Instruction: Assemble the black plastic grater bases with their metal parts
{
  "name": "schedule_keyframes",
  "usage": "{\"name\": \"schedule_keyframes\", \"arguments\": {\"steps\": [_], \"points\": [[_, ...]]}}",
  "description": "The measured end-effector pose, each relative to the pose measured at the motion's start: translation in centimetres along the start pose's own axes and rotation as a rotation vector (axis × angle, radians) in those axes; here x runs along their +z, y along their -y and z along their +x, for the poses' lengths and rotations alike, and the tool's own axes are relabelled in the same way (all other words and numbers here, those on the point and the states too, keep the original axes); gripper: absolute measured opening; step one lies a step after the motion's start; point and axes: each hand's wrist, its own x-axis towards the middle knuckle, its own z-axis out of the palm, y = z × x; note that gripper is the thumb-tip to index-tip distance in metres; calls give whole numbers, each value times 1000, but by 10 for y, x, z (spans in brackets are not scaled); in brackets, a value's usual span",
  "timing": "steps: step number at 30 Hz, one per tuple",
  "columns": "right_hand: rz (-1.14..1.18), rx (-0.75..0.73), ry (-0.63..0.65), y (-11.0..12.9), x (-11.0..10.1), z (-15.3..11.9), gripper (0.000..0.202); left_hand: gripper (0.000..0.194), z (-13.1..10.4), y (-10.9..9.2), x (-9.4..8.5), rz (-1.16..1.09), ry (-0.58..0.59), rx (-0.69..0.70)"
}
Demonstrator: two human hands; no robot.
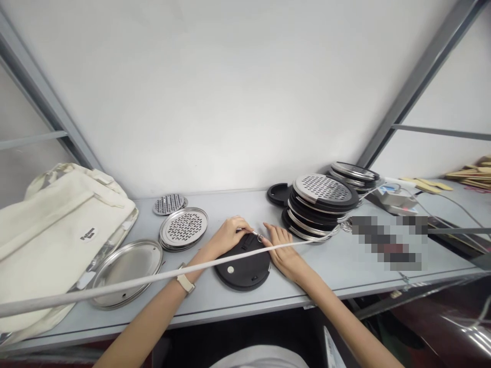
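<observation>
A round black disc (245,268) lies flat on the grey table in front of me, with a white dot and a small slot on its face. My left hand (230,235) rests at its far edge, thumb and finger pinching a slim metal piece (256,234). At that piece's right end is a small metal ring (260,238). My right hand (282,250) lies along the disc's right side, fingers stretched out and the thumb close to the ring. Whether the thumb touches the ring I cannot tell.
Perforated metal grater discs (184,228) and a shiny metal plate (126,271) lie left, beside a cream bag (46,240). Stacked black-rimmed graters (324,191) stand right. A white cable (184,271) crosses in front of my arms. Farther right is a white device (397,197).
</observation>
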Motion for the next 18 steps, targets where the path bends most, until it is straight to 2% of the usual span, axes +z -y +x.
{"name": "schedule_keyframes", "arguments": {"steps": [7,18], "points": [[147,-120,3,13,-12,-1,41,18,0,2,0,9,8,2],[113,-119,-13,12,-7,-1,38,21,0,1,0,-20,18,-33]]}}
